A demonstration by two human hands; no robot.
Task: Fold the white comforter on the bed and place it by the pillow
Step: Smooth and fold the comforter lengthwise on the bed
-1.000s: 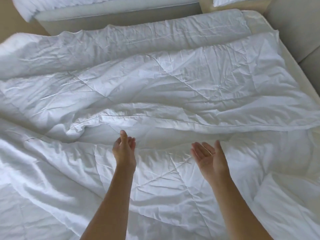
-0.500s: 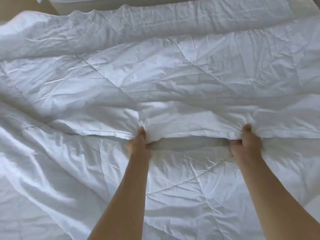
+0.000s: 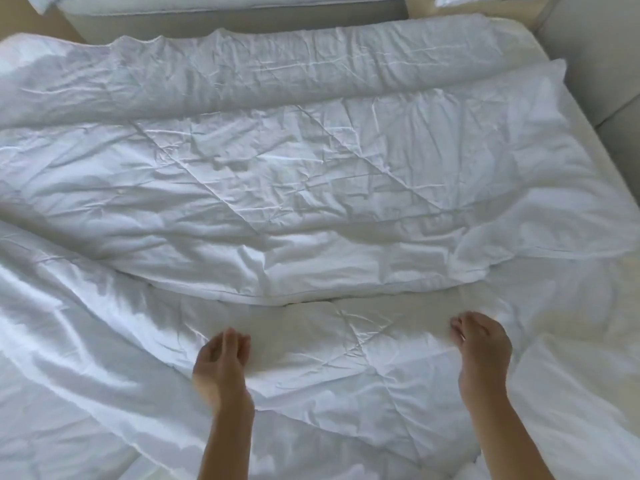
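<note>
The comforter (image 3: 277,188) lies spread and wrinkled across the bed, one layer folded over, its edge just ahead of both hands; the left hand (image 3: 221,362) and right hand (image 3: 481,348) hover with loosely curled fingers, holding nothing

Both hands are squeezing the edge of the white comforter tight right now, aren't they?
No. The head view shows both hands holding nothing: the left hand and right hand hover with loose fingers over the white comforter, its folded edge lying beyond them.
</note>
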